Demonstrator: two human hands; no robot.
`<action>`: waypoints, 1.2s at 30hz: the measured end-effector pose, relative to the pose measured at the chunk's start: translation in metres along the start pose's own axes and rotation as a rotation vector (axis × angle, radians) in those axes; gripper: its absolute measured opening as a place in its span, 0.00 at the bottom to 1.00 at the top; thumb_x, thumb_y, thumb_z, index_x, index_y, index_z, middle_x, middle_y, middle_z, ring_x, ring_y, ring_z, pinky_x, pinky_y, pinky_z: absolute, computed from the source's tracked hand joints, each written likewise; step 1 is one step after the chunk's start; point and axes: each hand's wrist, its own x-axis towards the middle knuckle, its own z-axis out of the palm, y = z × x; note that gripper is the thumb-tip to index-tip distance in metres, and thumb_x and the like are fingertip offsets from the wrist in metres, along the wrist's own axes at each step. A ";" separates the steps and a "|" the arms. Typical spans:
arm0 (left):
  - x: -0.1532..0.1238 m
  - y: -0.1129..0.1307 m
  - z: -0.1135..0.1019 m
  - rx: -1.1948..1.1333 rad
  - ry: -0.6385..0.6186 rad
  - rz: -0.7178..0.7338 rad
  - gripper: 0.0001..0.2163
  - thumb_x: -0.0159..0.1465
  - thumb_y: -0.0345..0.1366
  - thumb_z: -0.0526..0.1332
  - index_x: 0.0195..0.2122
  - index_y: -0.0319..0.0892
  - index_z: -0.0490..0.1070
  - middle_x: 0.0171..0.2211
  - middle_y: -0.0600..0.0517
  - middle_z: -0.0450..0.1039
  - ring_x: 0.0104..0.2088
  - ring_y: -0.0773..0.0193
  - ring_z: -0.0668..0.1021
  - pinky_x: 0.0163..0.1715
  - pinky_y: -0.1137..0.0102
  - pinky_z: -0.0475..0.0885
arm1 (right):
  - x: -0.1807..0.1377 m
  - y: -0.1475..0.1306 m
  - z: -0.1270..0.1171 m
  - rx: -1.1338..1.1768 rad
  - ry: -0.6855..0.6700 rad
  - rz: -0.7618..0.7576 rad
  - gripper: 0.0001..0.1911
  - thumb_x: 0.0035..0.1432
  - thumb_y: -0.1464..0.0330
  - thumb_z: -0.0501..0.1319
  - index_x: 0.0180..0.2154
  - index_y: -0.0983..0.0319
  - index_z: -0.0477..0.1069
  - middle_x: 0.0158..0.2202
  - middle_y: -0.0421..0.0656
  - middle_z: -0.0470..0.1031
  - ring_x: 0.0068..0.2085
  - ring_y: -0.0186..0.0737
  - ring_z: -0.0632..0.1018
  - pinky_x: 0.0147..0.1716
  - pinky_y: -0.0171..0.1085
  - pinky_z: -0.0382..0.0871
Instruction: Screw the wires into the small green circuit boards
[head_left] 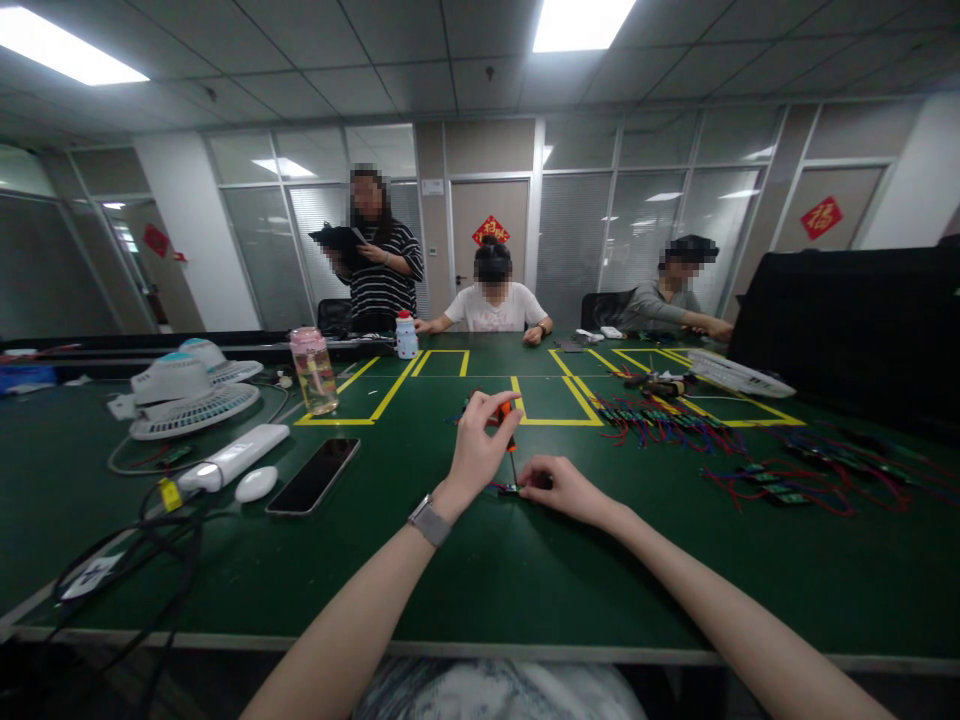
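My left hand (480, 438), with a watch on its wrist, is closed around the orange and black handle of a screwdriver (511, 440). The screwdriver stands nearly upright, its thin shaft pointing down at a small green circuit board (510, 490) on the table. Bent over the right edge of that board is my right hand (553, 480), its fingertips pinched on it. Part of the board is hidden by the fingers. Whether the tip sits in a screw is too small to tell.
Wired circuit boards (667, 425) lie in heaps on the right, near a large black case (847, 340). To the left are a phone (315, 477), a mouse (256, 484), a power strip (236, 460), fans (191, 395) and a pink-lidded bottle (315, 372). People are across the green table (450, 590).
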 end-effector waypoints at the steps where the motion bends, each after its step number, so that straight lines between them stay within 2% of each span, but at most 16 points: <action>1: 0.000 0.000 0.000 -0.025 -0.014 -0.001 0.12 0.66 0.37 0.55 0.49 0.44 0.73 0.42 0.48 0.70 0.41 0.64 0.75 0.39 0.72 0.72 | 0.000 0.000 0.000 0.001 0.000 -0.001 0.07 0.51 0.68 0.63 0.33 0.65 0.75 0.28 0.42 0.75 0.30 0.36 0.73 0.32 0.35 0.66; 5: 0.000 -0.003 0.001 -0.181 -0.055 -0.028 0.15 0.69 0.35 0.50 0.54 0.43 0.68 0.52 0.46 0.69 0.45 0.63 0.77 0.44 0.69 0.72 | -0.001 -0.001 -0.001 0.006 -0.003 -0.002 0.07 0.51 0.68 0.63 0.33 0.64 0.75 0.28 0.42 0.75 0.30 0.35 0.73 0.32 0.34 0.67; 9: 0.001 -0.002 0.002 -0.208 -0.042 -0.038 0.13 0.67 0.35 0.55 0.51 0.42 0.71 0.43 0.47 0.74 0.39 0.64 0.79 0.38 0.71 0.74 | -0.002 -0.002 -0.001 0.005 -0.002 0.001 0.07 0.51 0.68 0.63 0.33 0.64 0.75 0.28 0.42 0.75 0.30 0.36 0.73 0.32 0.35 0.67; 12: 0.000 -0.001 0.002 -0.118 0.021 0.002 0.09 0.64 0.35 0.59 0.43 0.42 0.75 0.36 0.50 0.72 0.35 0.66 0.76 0.35 0.73 0.73 | -0.001 -0.003 -0.001 0.006 -0.002 0.006 0.07 0.51 0.68 0.63 0.33 0.64 0.75 0.29 0.42 0.75 0.30 0.36 0.73 0.32 0.35 0.67; 15: -0.001 0.001 0.001 -0.031 0.080 0.031 0.06 0.62 0.35 0.62 0.39 0.42 0.76 0.34 0.51 0.70 0.35 0.66 0.74 0.34 0.74 0.71 | -0.001 -0.003 -0.001 0.003 -0.005 0.007 0.07 0.51 0.68 0.63 0.33 0.64 0.75 0.29 0.42 0.75 0.30 0.36 0.73 0.32 0.35 0.67; 20: -0.001 0.002 0.000 -0.085 -0.001 0.048 0.13 0.68 0.35 0.52 0.48 0.43 0.73 0.45 0.47 0.71 0.44 0.63 0.75 0.42 0.70 0.72 | -0.001 -0.003 0.000 0.008 -0.008 -0.002 0.07 0.52 0.68 0.63 0.33 0.64 0.75 0.29 0.42 0.75 0.30 0.35 0.73 0.32 0.34 0.67; 22: -0.001 0.001 0.001 -0.137 -0.030 0.031 0.14 0.69 0.35 0.51 0.51 0.42 0.71 0.46 0.47 0.72 0.43 0.64 0.76 0.42 0.70 0.72 | -0.001 -0.003 0.000 0.006 -0.007 0.004 0.07 0.52 0.68 0.63 0.33 0.64 0.75 0.29 0.42 0.75 0.30 0.35 0.73 0.32 0.34 0.67; 25: 0.000 0.000 0.002 -0.135 -0.026 0.017 0.12 0.67 0.35 0.55 0.48 0.43 0.73 0.39 0.49 0.74 0.38 0.65 0.77 0.39 0.71 0.72 | -0.001 -0.003 -0.001 -0.002 -0.005 0.011 0.07 0.51 0.68 0.63 0.33 0.64 0.75 0.29 0.42 0.75 0.30 0.35 0.73 0.32 0.34 0.67; 28: 0.000 0.000 0.002 -0.091 0.014 0.012 0.08 0.64 0.37 0.59 0.42 0.43 0.75 0.36 0.51 0.71 0.36 0.66 0.75 0.36 0.73 0.72 | -0.001 -0.003 -0.001 -0.003 -0.008 0.015 0.07 0.51 0.68 0.63 0.33 0.64 0.75 0.29 0.42 0.75 0.30 0.35 0.74 0.32 0.34 0.67; 32: -0.001 -0.001 0.002 -0.069 0.011 -0.015 0.10 0.66 0.38 0.56 0.44 0.43 0.74 0.40 0.49 0.70 0.41 0.64 0.75 0.38 0.73 0.71 | -0.002 -0.003 -0.002 0.006 -0.010 0.013 0.07 0.51 0.68 0.63 0.33 0.64 0.74 0.29 0.42 0.75 0.30 0.35 0.74 0.32 0.34 0.67; 36: 0.002 -0.002 0.002 -0.188 -0.054 -0.064 0.13 0.68 0.36 0.52 0.50 0.43 0.70 0.47 0.47 0.71 0.43 0.63 0.77 0.41 0.70 0.72 | -0.002 0.000 -0.001 0.016 -0.010 0.013 0.07 0.51 0.68 0.63 0.33 0.65 0.74 0.29 0.42 0.75 0.31 0.35 0.74 0.32 0.34 0.67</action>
